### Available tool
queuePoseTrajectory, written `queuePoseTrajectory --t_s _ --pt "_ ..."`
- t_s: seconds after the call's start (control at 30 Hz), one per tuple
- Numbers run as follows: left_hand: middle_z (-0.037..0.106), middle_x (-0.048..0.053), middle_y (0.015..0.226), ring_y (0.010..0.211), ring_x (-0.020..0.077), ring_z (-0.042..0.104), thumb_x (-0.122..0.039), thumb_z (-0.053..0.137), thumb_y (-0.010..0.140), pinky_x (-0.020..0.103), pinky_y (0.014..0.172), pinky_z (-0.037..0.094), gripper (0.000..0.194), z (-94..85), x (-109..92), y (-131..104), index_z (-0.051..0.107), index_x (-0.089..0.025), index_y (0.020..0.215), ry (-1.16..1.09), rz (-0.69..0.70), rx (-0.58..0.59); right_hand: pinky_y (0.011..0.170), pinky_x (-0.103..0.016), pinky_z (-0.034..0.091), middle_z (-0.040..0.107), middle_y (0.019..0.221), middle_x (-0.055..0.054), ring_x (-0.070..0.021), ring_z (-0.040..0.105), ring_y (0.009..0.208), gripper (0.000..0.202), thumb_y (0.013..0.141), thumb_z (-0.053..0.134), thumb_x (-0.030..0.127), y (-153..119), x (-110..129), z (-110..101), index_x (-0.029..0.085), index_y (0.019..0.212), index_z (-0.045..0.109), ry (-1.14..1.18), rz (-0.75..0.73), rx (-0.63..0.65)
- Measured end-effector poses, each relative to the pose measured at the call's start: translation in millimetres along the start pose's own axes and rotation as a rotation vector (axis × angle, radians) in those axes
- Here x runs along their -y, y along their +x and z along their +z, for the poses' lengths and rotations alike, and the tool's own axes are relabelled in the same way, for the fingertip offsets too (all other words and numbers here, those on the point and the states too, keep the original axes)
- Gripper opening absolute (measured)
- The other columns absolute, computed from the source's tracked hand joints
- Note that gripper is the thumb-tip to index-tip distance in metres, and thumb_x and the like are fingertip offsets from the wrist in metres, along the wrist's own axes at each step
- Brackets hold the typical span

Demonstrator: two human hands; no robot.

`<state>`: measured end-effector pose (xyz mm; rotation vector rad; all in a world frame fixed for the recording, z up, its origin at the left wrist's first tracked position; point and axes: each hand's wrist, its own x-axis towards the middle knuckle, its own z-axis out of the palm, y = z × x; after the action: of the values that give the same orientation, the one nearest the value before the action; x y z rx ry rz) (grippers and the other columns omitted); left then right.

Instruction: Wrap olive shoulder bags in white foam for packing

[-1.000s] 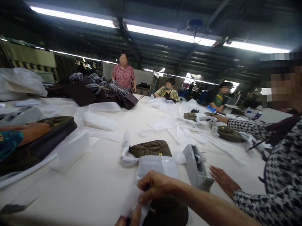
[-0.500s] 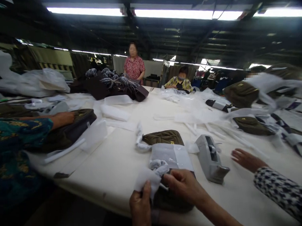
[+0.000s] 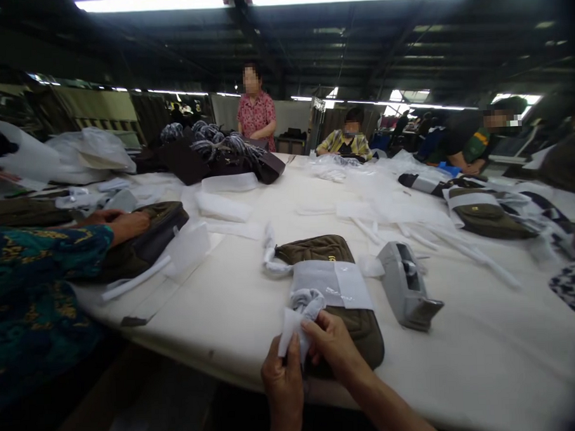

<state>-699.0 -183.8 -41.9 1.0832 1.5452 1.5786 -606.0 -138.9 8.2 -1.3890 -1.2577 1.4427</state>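
Observation:
An olive bag [image 3: 362,333] lies on the white table near its front edge, with a pale wrap [image 3: 331,283] around its middle. From its upper left corner runs a strap end [image 3: 273,257] covered in whitish material. At the bag's lower left, a white sheet [image 3: 288,326] surrounds the end of a bundled, wrapped strap [image 3: 308,301]. My left hand [image 3: 283,368] pinches this sheet between thumb and fingers. My right hand [image 3: 328,341] has its fingers closed on the same sheet, just below the bundle. A grey tape dispenser [image 3: 407,289] stands right of the bag.
On the left, a person in a teal patterned sleeve [image 3: 51,251] handles a dark bag [image 3: 146,247]. A checked sleeve [image 3: 574,289] is at the right edge. Dark bags with bundled straps [image 3: 227,154] are piled behind; wrapped bags [image 3: 490,213] lie at right.
My right hand has come closer to my left, and the white sheet is now gathered around the strap. The checked-sleeved arm has drawn back to the right. The view has tilted down slightly.

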Motion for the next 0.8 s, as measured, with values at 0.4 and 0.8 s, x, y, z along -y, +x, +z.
queuePoseTrajectory --t_s 0.4,0.8 --pt "0.054 0.008 0.102 0.088 0.0175 0.051 -0.011 0.042 0.085 0.031 0.077 0.045 0.043 -18.8 8 4 0.038 -0.018 0.127 0.325 0.662 0.338 0.031 -0.016 0.034 0.050 0.046 0.004 -0.0054 0.041 0.034 0.028 0.063 0.062 0.038 4 8 -11 0.012 0.070 0.055 0.100 0.155 0.140" --pt "0.056 0.011 0.083 0.073 0.0223 0.053 -0.020 0.039 0.085 0.035 0.060 0.050 0.032 -4.9 -7 1 0.047 -0.008 0.113 0.817 0.755 0.156 0.042 -0.018 0.036 0.049 0.059 0.001 -0.0101 0.046 0.053 0.036 0.062 0.067 0.046 1 5 -12 0.013 0.071 0.053 -0.301 -0.088 0.042"
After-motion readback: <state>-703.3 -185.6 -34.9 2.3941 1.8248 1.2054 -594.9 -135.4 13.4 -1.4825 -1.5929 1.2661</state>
